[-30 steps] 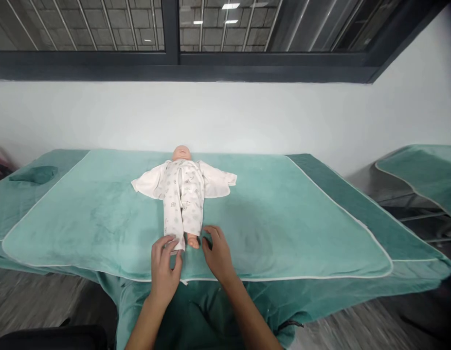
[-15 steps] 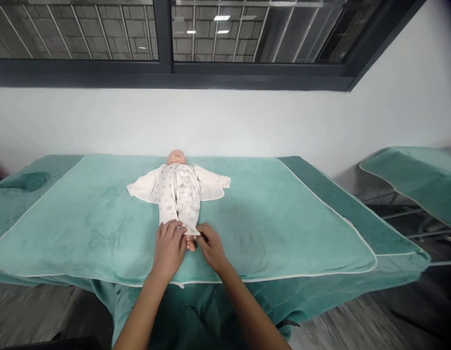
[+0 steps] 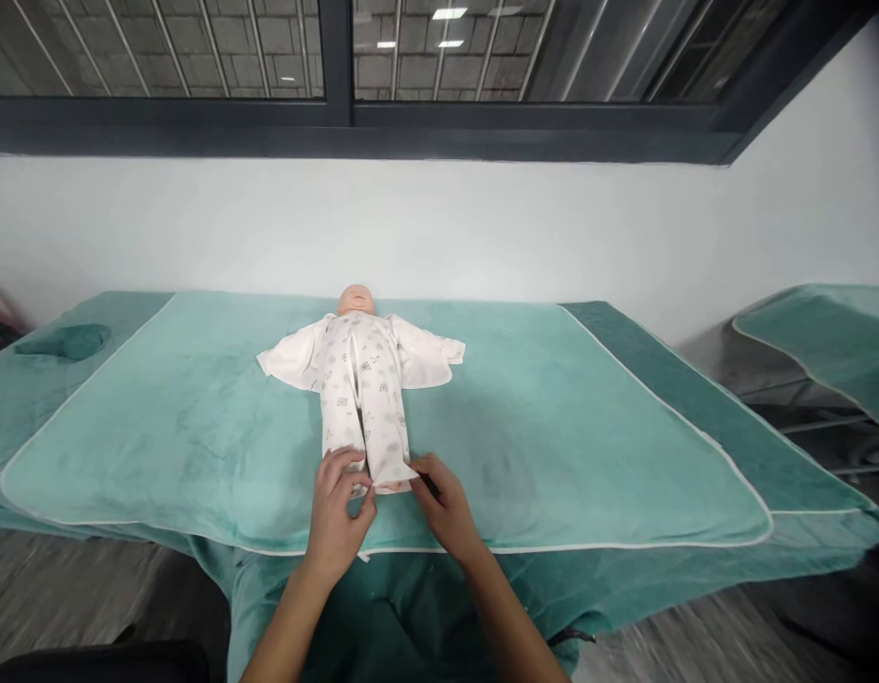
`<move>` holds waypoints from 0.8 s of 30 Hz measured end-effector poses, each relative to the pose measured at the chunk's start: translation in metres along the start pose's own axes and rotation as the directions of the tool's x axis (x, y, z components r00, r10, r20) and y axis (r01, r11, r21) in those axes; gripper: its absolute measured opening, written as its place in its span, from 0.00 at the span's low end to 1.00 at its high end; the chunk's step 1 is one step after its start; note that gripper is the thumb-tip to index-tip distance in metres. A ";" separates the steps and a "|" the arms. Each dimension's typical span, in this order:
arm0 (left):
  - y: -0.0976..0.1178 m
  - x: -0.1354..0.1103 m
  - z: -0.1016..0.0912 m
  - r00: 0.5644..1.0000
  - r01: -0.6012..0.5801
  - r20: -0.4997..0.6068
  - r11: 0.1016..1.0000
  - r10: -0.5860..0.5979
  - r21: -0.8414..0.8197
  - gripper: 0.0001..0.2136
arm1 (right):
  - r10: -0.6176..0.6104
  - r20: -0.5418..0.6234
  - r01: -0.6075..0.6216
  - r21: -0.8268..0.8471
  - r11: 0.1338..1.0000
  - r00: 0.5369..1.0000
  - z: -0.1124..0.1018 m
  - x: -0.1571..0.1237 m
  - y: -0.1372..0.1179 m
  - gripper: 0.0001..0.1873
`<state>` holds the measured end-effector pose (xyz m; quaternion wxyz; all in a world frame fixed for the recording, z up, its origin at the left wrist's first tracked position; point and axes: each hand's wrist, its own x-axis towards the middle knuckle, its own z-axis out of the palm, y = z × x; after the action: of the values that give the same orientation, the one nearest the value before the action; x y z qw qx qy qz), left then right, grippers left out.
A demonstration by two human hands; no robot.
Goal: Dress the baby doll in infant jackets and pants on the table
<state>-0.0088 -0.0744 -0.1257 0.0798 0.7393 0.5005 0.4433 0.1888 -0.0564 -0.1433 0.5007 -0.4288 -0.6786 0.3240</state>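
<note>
A baby doll (image 3: 357, 300) lies on its back, head toward the wall, its sleeves spread to both sides. It wears white printed baby clothes (image 3: 379, 398), with a dark gap between the trouser legs. At the hem of the trouser leg on the right, my right hand (image 3: 443, 503) pinches the outer corner of the cloth. My left hand (image 3: 340, 512) is at the inner side of that hem, thumb and forefinger closed on the cloth edge, its other fingers curled over the trouser leg on the left. The doll's feet are mostly hidden by the hems.
A light green blanket (image 3: 553, 455) with pale piping covers the bed. Darker green cloth with a face hole (image 3: 64, 341) shows at the left. Another green-covered bed (image 3: 837, 327) stands at the right. A white wall (image 3: 439, 228) and dark window frame (image 3: 482, 133) rise behind.
The trouser leg on the right has been drawn down toward me, covering the foot that showed. Both hands moved nearer with it. The view has shifted slightly.
</note>
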 end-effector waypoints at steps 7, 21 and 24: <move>0.003 -0.010 -0.005 0.996 0.042 0.084 0.998 -0.038 -0.051 0.06 | 0.072 0.198 -0.022 -0.245 0.969 0.978 -0.022 -0.013 -0.007 0.06; -0.135 0.096 -0.013 0.992 0.053 0.076 0.887 -0.098 0.459 0.17 | -0.106 0.146 0.168 -0.522 0.836 0.984 -0.009 0.128 0.038 0.18; -0.142 0.124 -0.001 0.991 -0.015 0.118 0.824 -0.063 0.566 0.17 | -0.121 0.135 0.176 -0.548 0.818 0.983 0.010 0.145 0.056 0.19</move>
<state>-0.0917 0.0948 -0.1338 -0.1046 0.7509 0.6123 0.2243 0.1748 0.0989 -0.1360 0.3449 -0.4861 -0.7977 0.0921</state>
